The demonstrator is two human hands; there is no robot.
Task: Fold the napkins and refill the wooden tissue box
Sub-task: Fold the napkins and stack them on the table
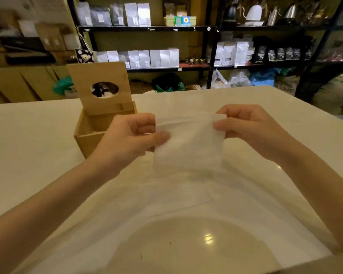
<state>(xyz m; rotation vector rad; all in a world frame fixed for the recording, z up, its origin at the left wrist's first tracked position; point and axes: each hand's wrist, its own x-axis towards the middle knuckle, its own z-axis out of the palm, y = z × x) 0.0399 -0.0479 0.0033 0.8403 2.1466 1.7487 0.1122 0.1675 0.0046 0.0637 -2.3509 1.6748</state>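
Observation:
A white napkin (188, 147) hangs in the air above the pale table (38, 145), stretched between both hands. My left hand (133, 135) pinches its upper left corner between thumb and fingers. My right hand (249, 125) pinches the upper right corner. The top edge looks folded over toward me. The wooden tissue box (87, 135) stands just behind and left of my left hand, its lid (99, 86) with an oval hole tilted up and open. I cannot see what lies inside the box.
Black metal shelves (210, 56) with white and dark bags, jars and kettles stand behind the table. Cardboard sheets (24, 84) lean at the back left. Plastic bags and sacks lie on the floor past the table's far edge.

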